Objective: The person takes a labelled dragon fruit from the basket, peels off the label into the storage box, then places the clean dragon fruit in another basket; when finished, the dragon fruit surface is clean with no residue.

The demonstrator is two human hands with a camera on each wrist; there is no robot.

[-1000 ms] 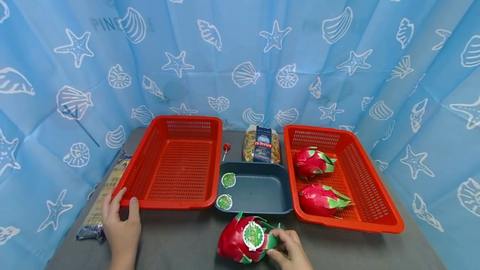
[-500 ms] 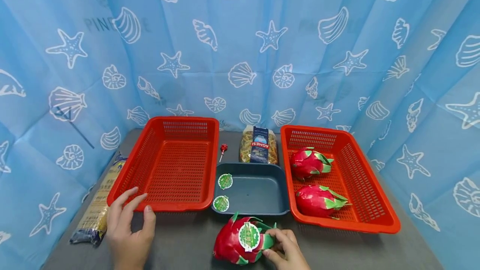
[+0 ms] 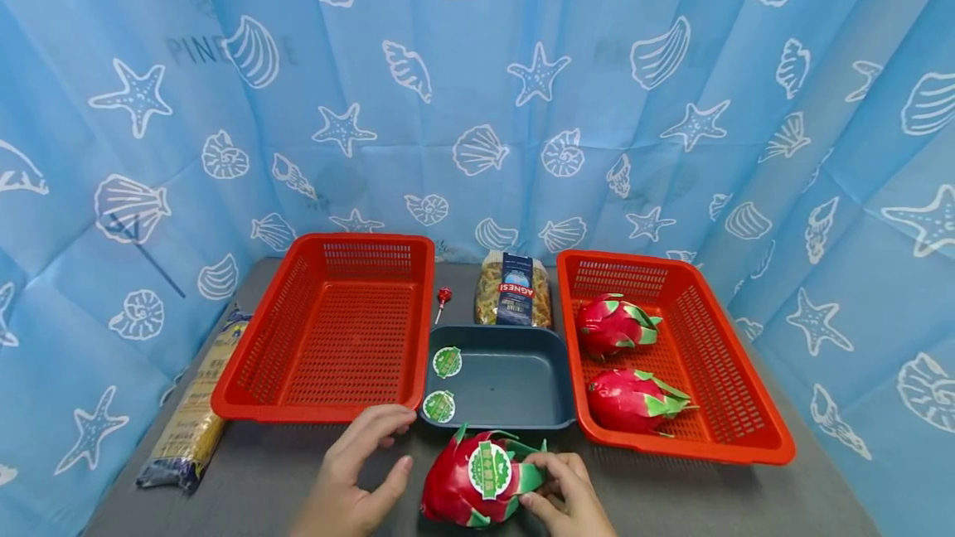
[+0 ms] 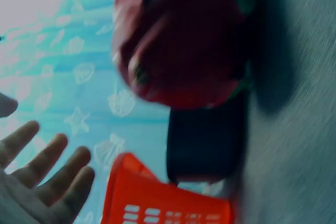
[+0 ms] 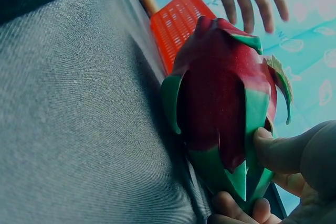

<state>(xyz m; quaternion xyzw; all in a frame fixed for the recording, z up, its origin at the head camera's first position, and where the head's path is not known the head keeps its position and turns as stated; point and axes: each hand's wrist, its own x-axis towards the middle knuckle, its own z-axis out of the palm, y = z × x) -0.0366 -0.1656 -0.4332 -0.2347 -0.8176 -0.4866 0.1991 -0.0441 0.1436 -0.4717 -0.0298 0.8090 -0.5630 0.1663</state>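
Note:
A red dragon fruit [image 3: 448, 487] with green-tipped scales and a round green-and-white sticker [image 3: 490, 470] lies at the table's front. My right hand [image 3: 569, 494] pinches its green leafy end between thumb and fingers, as the right wrist view also shows. Just left of the fruit is my left hand [image 3: 361, 471], fingers spread and apart from it. In the left wrist view, the same dragon fruit [image 4: 184, 45] looms dark and blurred above the left hand's outstretched fingers [image 4: 50, 161]. Behind the fruit stands a dark blue tray [image 3: 515, 384] with two similar stickers [image 3: 448, 361] on its left side.
A red basket [image 3: 358, 413] stands at left, and another red basket [image 3: 746, 450] at right holds two dragon fruits [image 3: 634, 400]. Behind the tray are a pasta bag [image 3: 488, 292] and a red lollipop [image 3: 443, 295]. A long yellowish packet [image 3: 196, 408] lies far left, before a blue curtain [image 3: 448, 106].
My left hand has left the corner of the left basket and moved right, close to the dragon fruit. The right hand keeps its pinch on the fruit's leafy end.

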